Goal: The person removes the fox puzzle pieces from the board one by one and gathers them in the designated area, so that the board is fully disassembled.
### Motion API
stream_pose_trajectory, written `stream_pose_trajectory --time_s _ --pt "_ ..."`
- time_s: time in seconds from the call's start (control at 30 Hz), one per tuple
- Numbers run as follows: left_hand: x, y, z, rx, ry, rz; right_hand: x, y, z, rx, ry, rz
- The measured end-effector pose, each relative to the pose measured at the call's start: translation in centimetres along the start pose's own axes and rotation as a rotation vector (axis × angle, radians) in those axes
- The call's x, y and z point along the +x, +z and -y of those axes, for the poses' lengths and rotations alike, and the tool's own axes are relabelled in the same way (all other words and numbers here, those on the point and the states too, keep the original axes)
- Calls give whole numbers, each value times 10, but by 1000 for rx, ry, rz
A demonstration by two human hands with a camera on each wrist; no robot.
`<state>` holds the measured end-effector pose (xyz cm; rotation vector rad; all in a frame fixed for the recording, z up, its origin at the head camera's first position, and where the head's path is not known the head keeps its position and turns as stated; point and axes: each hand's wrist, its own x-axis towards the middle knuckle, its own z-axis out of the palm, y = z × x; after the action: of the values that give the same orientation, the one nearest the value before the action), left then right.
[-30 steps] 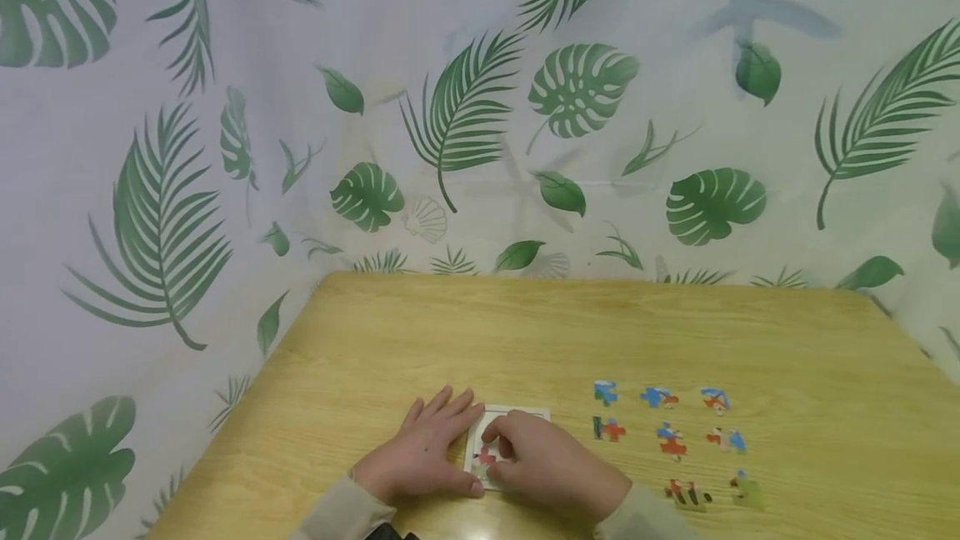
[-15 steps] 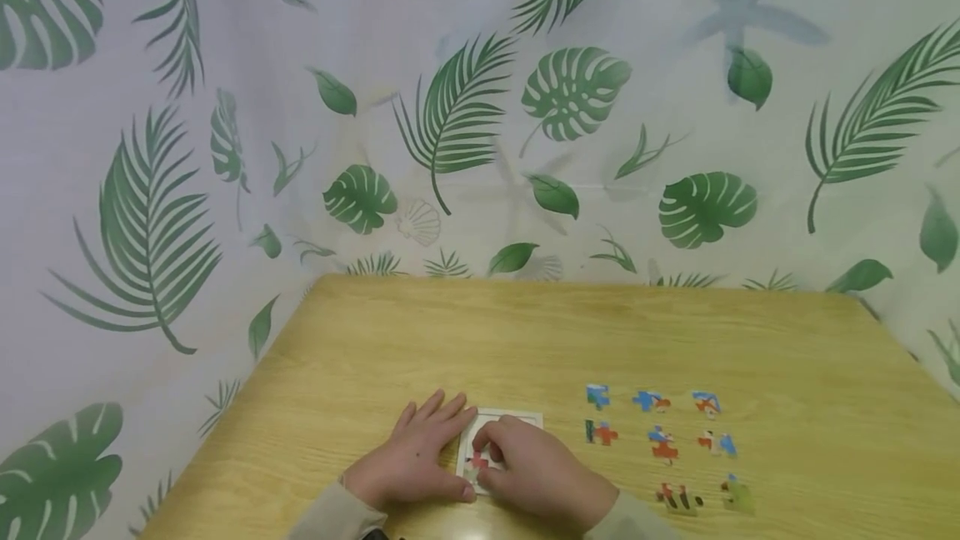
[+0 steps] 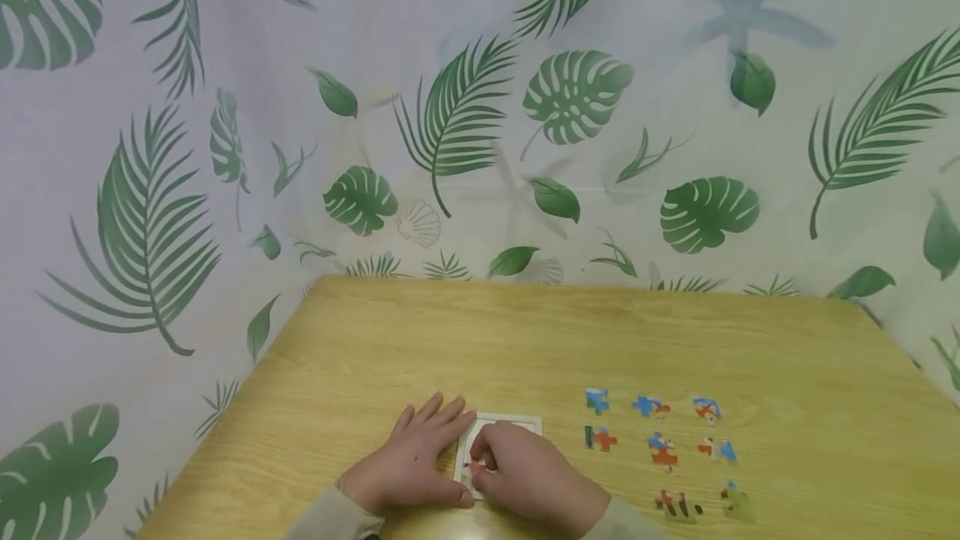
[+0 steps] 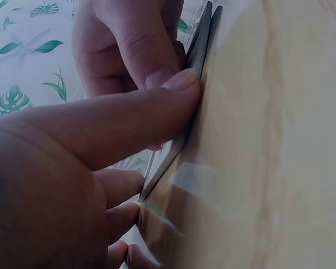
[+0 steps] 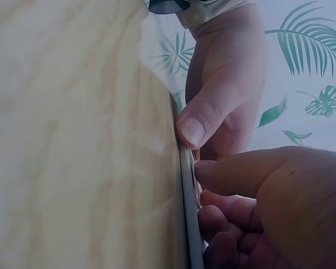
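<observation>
A small white puzzle tray [image 3: 525, 419] lies flat near the front of the table. My left hand [image 3: 412, 463] is spread along its left side, its thumb against the near edge, as the left wrist view also shows. Over the tray my right hand [image 3: 538, 473] bends its fingers, and thumb and index finger pinch a red-and-white puzzle piece [image 3: 475, 467] in the lower left corner. Seen from the right wrist, the right thumb [image 5: 229, 171] lies low at the tray's edge [image 5: 187, 190]. The hand covers much of the tray's inside.
Several loose puzzle pieces lie in rows to the right, among them a blue one [image 3: 597, 400], a red-and-blue one [image 3: 663, 450] and a greenish one [image 3: 738, 502]. The wooden table [image 3: 450, 332] meets a leaf-patterned cloth [image 3: 480, 232] at the back and left.
The view has shifted slightly. Both hands keep their places at the tray; the right thumb and fingers have moved only a little around the red piece. The loose pieces have not moved.
</observation>
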<state>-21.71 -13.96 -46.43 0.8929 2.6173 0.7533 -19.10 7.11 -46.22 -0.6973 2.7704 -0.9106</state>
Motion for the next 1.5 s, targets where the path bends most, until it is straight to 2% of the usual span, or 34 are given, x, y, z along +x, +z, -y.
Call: stream_pose_trajectory --time_s 0.17,0.77,1.17,1.5 --pt "1 2 2 -10 3 9 1 -2 3 8 18 17" --pt "0 -2 -2 25 -2 2 3 4 2 -66 11 -33" --pt "-3 2 -1 8 -12 11 0 6 3 13 24 -45" --pt "-1 0 0 8 5 -7 1 6 0 26 22 -55"
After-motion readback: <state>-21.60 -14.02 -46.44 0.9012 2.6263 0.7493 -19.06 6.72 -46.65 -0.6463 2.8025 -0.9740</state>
